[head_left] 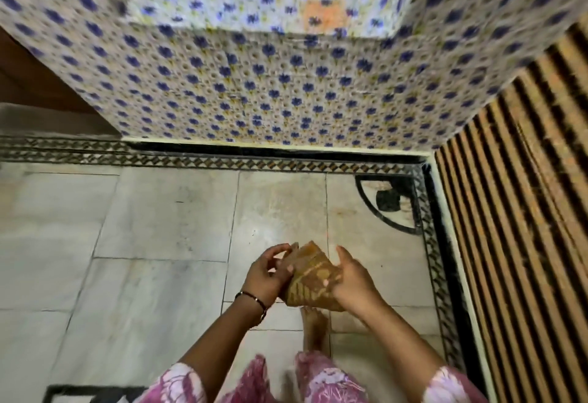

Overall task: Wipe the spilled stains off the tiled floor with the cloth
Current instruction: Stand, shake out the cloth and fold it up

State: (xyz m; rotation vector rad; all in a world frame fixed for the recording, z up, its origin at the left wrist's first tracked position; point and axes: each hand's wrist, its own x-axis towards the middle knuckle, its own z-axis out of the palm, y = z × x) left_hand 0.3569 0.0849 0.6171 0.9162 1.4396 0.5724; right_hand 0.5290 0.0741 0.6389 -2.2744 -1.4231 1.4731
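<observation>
A folded brown and yellow patterned cloth (310,277) is held above the floor between both my hands. My left hand (265,275) grips its left edge, with a dark bracelet on the wrist. My right hand (351,281) grips its right side. Below lies the pale tiled floor (159,243). A faint orange-tinted wet patch (286,212) shows on the tile just beyond the cloth. My bare foot (313,323) stands under the cloth.
A surface covered in blue-flower cloth (270,84) stands ahead, its base meeting the floor's patterned border (222,162). A brown and black striped mat (515,227) runs along the right. A black inlay motif (389,200) marks the floor corner.
</observation>
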